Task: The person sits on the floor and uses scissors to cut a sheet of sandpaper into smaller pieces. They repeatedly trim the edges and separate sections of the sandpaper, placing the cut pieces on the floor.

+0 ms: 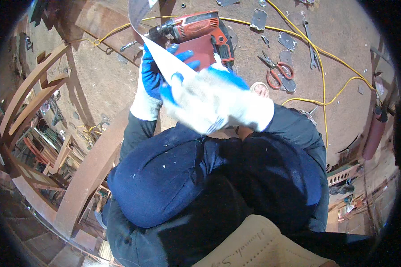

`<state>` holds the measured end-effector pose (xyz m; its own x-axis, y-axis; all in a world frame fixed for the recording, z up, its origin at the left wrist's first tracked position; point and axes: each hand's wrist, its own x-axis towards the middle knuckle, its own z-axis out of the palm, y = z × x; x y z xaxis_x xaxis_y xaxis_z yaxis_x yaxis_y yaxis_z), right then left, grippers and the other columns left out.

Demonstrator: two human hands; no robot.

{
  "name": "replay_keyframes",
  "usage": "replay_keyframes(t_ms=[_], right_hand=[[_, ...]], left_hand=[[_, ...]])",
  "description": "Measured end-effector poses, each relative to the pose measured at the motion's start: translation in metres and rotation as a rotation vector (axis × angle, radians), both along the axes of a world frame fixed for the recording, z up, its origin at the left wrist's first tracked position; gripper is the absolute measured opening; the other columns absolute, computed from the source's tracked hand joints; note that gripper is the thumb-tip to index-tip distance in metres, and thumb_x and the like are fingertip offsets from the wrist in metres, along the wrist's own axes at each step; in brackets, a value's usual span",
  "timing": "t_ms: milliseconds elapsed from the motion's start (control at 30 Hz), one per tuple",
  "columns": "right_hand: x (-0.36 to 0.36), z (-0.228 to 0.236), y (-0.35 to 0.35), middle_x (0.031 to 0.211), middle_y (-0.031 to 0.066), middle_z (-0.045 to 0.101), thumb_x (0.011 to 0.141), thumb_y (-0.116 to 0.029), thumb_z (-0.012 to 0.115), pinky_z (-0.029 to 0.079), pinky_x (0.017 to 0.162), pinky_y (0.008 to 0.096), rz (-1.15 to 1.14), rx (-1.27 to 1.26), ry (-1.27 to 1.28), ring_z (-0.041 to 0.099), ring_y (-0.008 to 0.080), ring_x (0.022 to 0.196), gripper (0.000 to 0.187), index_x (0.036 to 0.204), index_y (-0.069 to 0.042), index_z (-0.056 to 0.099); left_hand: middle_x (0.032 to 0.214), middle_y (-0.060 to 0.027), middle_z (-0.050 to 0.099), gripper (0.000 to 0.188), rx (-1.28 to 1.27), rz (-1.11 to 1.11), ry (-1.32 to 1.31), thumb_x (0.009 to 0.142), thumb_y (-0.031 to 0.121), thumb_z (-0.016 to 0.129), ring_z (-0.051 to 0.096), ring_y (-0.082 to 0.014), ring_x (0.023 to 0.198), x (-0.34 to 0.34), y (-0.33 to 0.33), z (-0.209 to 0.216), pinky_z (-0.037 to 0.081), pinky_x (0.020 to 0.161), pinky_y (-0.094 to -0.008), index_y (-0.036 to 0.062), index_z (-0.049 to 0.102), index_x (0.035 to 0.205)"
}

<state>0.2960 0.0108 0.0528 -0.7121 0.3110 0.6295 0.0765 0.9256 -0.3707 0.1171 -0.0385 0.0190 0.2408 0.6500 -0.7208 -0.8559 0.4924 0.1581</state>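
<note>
1. Tan flap (254,244) sits nearest the camera, well below the drill (191,26).
2. Left of the drill, the strip (162,60) runs down past the chuck. It should handle as light, thin and springy, apt to crease under a hard pinch; best taken by its edges, with a palm behind.
3. It looks plain white along the lower part, greyer where the upper end curls, and tapers downward.
4. Below and left of the drill, the left hand (151,80), in a white-and-blue glove, holds the strip, fingers bent behind it.
5. Below the drill, the right hand (218,100), gloved alike, lies over the strip's lower end; it is blurred, so I cannot tell whether it pinches or merely presses.
6. Just under the drill's body shows a dull red sheet (201,46).
7. Right of the drill are red-handled snips (273,66) and, farther out, a wrench (310,44); a yellow cord (278,27) passes behind.
</note>
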Motion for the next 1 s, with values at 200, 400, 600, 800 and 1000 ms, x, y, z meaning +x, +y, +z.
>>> replay_keyframes(t_ms=[200, 400, 600, 800, 1000], right_hand=[[-0.021, -0.017, -0.014, 0.076, 0.0125, 0.054, 0.065, -0.018, 0.056, 0.048, 0.058, 0.0346, -0.042, -0.092, -0.070, 0.056, 0.0235, 0.070, 0.028, 0.088, -0.001, 0.056], [-0.046, -0.031, -0.028, 0.074, 0.0091, 0.053, 0.064, -0.017, 0.057, 0.045, 0.057, 0.0332, 0.259, -0.264, -0.158, 0.054, 0.0236, 0.067, 0.018, 0.076, -0.004, 0.053], [-0.023, -0.112, -0.007, 0.093, 0.0152, 0.058, 0.077, -0.041, 0.062, 0.047, 0.069, 0.0350, -0.548, -1.409, 0.255, 0.059, 0.0269, 0.081, 0.048, 0.107, -0.005, 0.053], [-0.014, -0.167, -0.051, 0.093, 0.0115, 0.060, 0.071, -0.045, 0.069, 0.047, 0.069, 0.0283, -0.232, -1.845, -0.412, 0.059, 0.0190, 0.081, 0.066, 0.116, -0.001, 0.049], [-0.016, -0.095, -0.019, 0.093, 0.0041, 0.060, 0.082, -0.017, 0.062, 0.047, 0.071, 0.0241, -0.625, -2.002, 0.530, 0.057, 0.0114, 0.081, 0.036, 0.114, -0.002, 0.052]], left_hand=[[0.127, -0.0156, 0.046, 0.068, 0.052, -0.063, 0.422, 0.084, 0.053, 0.048, 0.048, -0.0296, 0.112, 0.006, -0.006, -0.006, 0.039, 0.096, -0.0438, 0.0049, 0.034, 0.130], [0.116, -0.0109, 0.054, 0.053, 0.017, -0.222, 0.651, 0.081, 0.028, 0.063, 0.054, -0.0198, 0.104, -0.020, -0.020, 0.012, 0.045, 0.088, -0.0368, 0.0017, 0.045, 0.123], [0.107, -0.0108, 0.059, 0.031, 0.260, -0.073, 0.742, 0.086, 0.003, 0.051, 0.060, -0.0219, 0.096, -0.203, -0.016, -0.059, 0.051, 0.082, -0.0371, -0.0015, 0.049, 0.116], [0.083, -0.0055, 0.058, 0.020, 0.269, 0.032, 1.087, 0.079, 0.002, 0.058, 0.057, -0.0135, 0.072, -0.152, -0.025, -0.043, 0.048, 0.066, -0.0254, -0.0009, 0.055, 0.099], [0.105, -0.0071, 0.056, 0.041, 0.194, -0.192, 0.951, 0.081, 0.012, 0.063, 0.053, -0.0137, 0.092, -0.061, -0.019, -0.043, 0.044, 0.080, -0.0254, -0.0007, 0.047, 0.116]])
